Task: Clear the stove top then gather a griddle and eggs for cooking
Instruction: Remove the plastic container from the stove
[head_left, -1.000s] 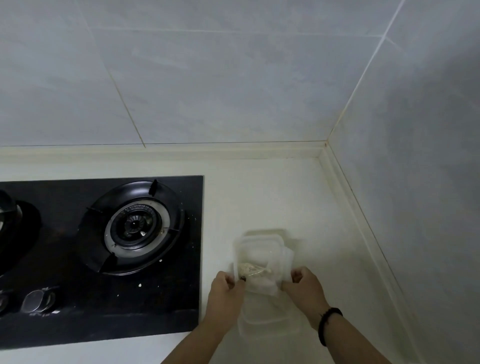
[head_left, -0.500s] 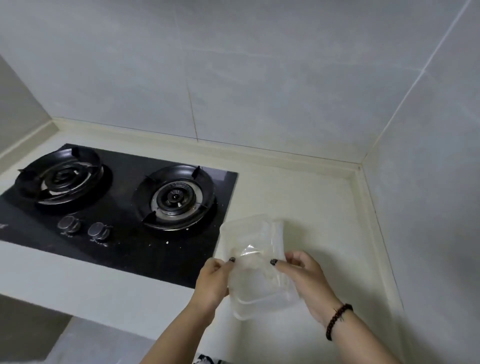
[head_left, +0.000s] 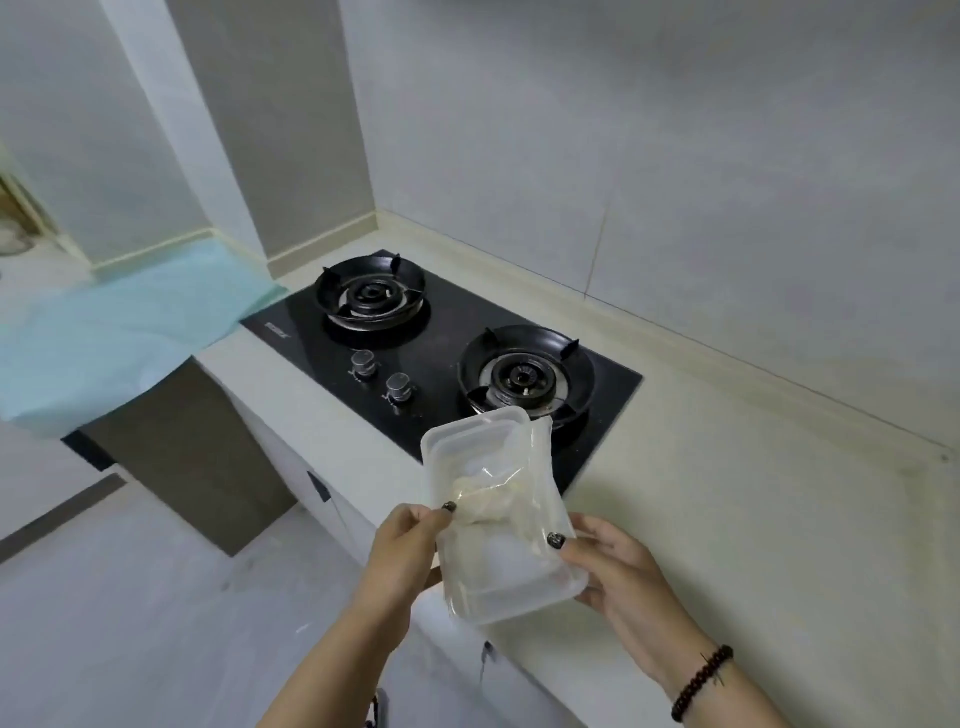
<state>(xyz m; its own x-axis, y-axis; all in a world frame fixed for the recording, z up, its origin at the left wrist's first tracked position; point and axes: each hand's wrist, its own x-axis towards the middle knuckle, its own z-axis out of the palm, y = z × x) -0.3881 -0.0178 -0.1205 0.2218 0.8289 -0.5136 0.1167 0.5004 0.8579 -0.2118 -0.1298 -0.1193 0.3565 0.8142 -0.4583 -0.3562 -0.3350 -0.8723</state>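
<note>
Presently, in the head view, you are holding a stack of clear plastic containers (head_left: 498, 525) tilted in the air over the counter's front edge, near the stove top (head_left: 447, 374). Your left hand (head_left: 402, 558) is pinching the stack's left rim, thumb on top; your right hand (head_left: 618, 571) is gripping the lower right corner, thumb pressing on the upper face. A thin plastic bag (head_left: 493, 499) with some pale contents is lying loose in the top container.

Both burners, the left burner (head_left: 371, 296) and the right burner (head_left: 524, 376), are standing bare, so clearing is looking nearly done. No griddle or eggs are showing in this view.

Risks, as judgement:
- The stack is tipping away from you; the bag could be sliding out, since nothing is pinning it.
- The containers are only nested; a light rim pinch may be letting the lower one drop to the floor.
- The light blue sheet (head_left: 104, 332) is overhanging the neighbouring counter (head_left: 779, 519) edge and could be snagging as you pass.
</note>
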